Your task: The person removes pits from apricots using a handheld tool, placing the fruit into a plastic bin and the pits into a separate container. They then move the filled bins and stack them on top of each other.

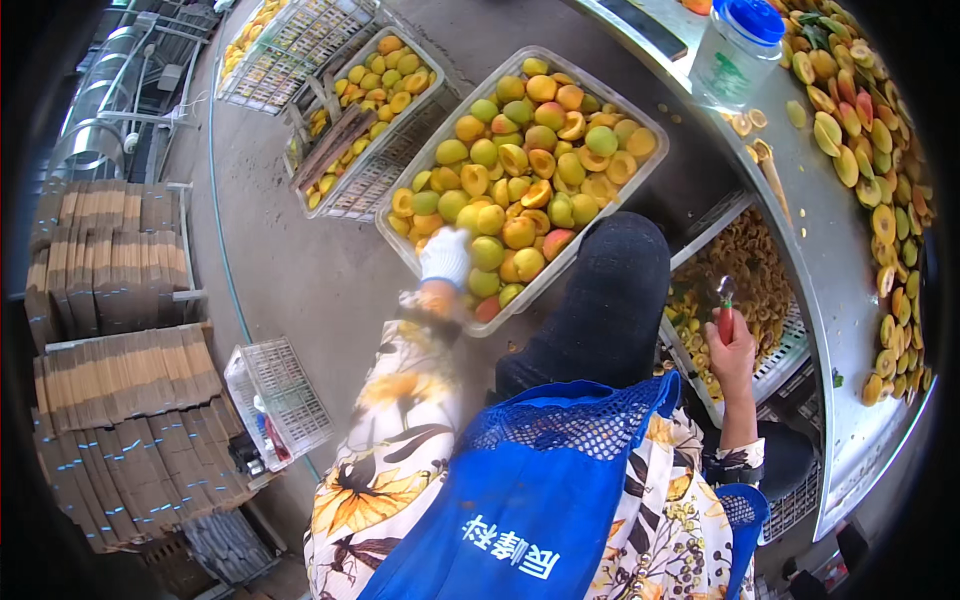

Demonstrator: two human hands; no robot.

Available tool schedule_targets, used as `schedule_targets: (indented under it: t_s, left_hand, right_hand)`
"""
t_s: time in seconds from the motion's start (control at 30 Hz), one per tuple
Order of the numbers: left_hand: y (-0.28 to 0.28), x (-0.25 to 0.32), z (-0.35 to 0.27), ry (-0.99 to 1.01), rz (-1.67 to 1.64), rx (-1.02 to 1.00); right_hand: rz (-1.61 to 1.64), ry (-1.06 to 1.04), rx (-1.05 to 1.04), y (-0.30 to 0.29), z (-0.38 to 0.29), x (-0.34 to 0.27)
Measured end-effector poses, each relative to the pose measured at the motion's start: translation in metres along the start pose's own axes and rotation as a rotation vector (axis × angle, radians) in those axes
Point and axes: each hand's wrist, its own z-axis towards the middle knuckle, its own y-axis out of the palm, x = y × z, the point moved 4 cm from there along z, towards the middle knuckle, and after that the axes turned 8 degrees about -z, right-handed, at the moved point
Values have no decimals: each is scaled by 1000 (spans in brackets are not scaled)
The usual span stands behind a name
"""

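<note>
My left hand [445, 256], in a white knit glove, reaches over the near left edge of a plastic crate [401, 255] full of apricots [487, 255], some whole, some halved. Its fingers are at the fruit; whether they grip one is not plain. Bare, my right hand [731, 349] is closed around the red handle of a small metal pitting tool [725, 300], its looped head pointing up. That hand is above a crate [701, 375] of pits and cut fruit, beside the metal table.
Apricot halves [885, 217] lie along the metal table [832, 300] at right, with a blue-lidded plastic jar [731, 64]. More fruit crates [442, 82] stand beyond. Left are cardboard stacks [120, 375], a white basket [300, 397] and a hose [225, 255] on the floor.
</note>
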Motion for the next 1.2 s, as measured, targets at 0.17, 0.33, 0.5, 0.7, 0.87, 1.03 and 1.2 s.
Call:
schedule_targets:
  t_s: [0.17,0.33,0.5,0.7,0.87,1.03,1.2]
  left_hand:
    - [-5,52,38,313,70,30]
    - [7,58,65,359,231,-256]
    - [-32,27,16,183,-358,149]
    - [-7,-9,-74,150,-400,-40]
    - [-13,-7,-80,448,14,73]
    - [16,-20,-74,264,59,-170]
    - [37,-4,-62,405,45,-236]
  right_hand:
    - [-5,62,100,-4,-13,20]
    - [-16,127,57,-12,-16,10]
    - [24,123,75,-13,-19,17]
    - [-16,95,35,-7,-11,9]
    - [22,-1,12,4,-10,7]
    - [-13,47,28,5,-14,9]
    - [19,20,57,13,-11,13]
